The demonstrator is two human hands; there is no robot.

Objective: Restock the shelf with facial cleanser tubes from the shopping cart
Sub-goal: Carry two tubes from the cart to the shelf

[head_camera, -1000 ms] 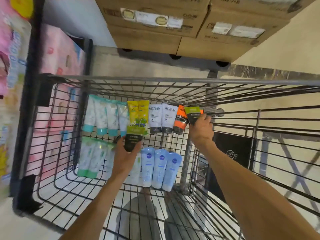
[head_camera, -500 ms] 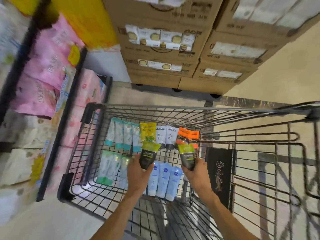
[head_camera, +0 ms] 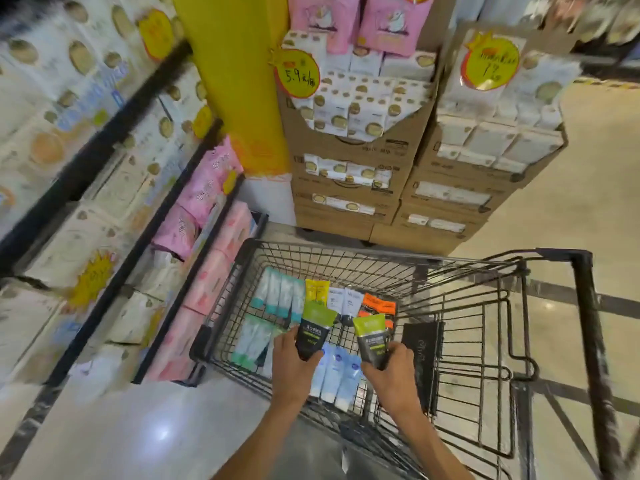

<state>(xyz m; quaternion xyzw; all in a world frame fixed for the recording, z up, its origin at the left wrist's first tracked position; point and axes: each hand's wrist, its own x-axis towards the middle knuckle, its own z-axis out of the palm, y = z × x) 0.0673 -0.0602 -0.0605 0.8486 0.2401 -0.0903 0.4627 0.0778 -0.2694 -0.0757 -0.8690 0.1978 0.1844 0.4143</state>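
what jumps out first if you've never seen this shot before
Two hands, left hand and right hand, each hold a green-and-black tube, left tube and right tube, above the cart at bottom centre. Under them, rows of tubes lie in the basket. Round yellow price tags on stacked cartons stand out at top centre.

We see our two forearms bare to the lower frame edge, no sleeves, watch or rings showing on our left hand (head_camera: 294, 365) or right hand (head_camera: 393, 374).
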